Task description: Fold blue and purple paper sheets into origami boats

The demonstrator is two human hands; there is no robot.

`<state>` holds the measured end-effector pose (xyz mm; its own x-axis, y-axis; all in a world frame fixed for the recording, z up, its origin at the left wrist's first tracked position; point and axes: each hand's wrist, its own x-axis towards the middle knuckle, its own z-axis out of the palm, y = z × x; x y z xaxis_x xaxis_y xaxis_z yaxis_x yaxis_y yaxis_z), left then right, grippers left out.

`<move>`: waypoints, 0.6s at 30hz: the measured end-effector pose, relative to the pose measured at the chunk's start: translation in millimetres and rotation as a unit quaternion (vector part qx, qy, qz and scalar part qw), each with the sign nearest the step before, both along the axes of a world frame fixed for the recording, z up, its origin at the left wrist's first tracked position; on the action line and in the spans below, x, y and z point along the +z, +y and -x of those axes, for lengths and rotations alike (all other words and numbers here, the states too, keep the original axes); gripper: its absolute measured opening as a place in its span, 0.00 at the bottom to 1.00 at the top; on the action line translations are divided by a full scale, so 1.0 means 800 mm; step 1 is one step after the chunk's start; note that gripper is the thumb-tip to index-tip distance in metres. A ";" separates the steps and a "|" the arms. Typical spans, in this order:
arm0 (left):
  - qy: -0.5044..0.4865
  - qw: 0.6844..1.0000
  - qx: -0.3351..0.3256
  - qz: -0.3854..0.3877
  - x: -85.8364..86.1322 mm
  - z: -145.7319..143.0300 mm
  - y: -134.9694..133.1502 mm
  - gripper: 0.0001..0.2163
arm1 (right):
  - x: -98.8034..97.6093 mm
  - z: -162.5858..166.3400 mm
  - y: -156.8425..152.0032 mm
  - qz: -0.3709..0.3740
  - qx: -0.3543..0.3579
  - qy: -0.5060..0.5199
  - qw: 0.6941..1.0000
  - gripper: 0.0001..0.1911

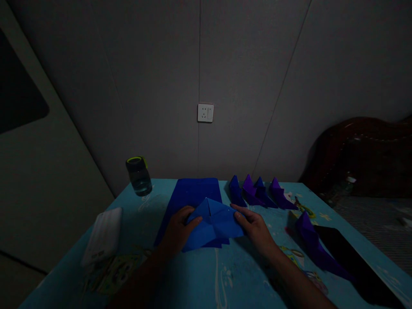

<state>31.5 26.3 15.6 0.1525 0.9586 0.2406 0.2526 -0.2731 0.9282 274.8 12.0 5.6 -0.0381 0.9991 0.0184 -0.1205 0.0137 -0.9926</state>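
Note:
A partly folded sheet of blue paper (214, 223) is held up between both hands over the table, its peak pointing away from me and a dark slit running down from that peak. My left hand (180, 224) grips its left side, thumb on top. On the right side, my right hand (252, 223) pinches the edge with thumb and fingers. Beneath the folded piece lie darker blue paper sheets (196, 191). Several finished paper boats in blue and purple (251, 191) stand in a row beyond my right hand. A larger purple paper boat (313, 244) sits nearer on the right.
The table (206, 283) has a light blue patterned cover. A water bottle (139, 176) stands at the back left, with a white flat case (103, 235) nearer. A black flat object (357, 266) lies at the right. Behind is a wall with a socket (205, 113).

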 end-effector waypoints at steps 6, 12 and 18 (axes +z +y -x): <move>0.024 1.000 -0.004 -0.016 -0.002 0.001 0.002 0.07 | 0.001 0.000 -0.002 -0.140 -0.023 -0.177 0.974 0.19; -0.050 0.999 0.015 0.002 -0.017 0.002 0.008 0.14 | -0.005 0.000 -0.002 -0.089 -0.060 -0.163 0.981 0.22; -0.147 0.987 0.056 0.016 -0.023 0.001 0.013 0.22 | -0.010 -0.004 0.003 -0.046 -0.084 -0.090 0.991 0.23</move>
<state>30.6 36.9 -3.1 -0.0272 0.9735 0.2270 -0.0023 -0.2271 0.9739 277.9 14.6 -2.1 0.1176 0.9860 0.1184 0.0696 0.1108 -0.9914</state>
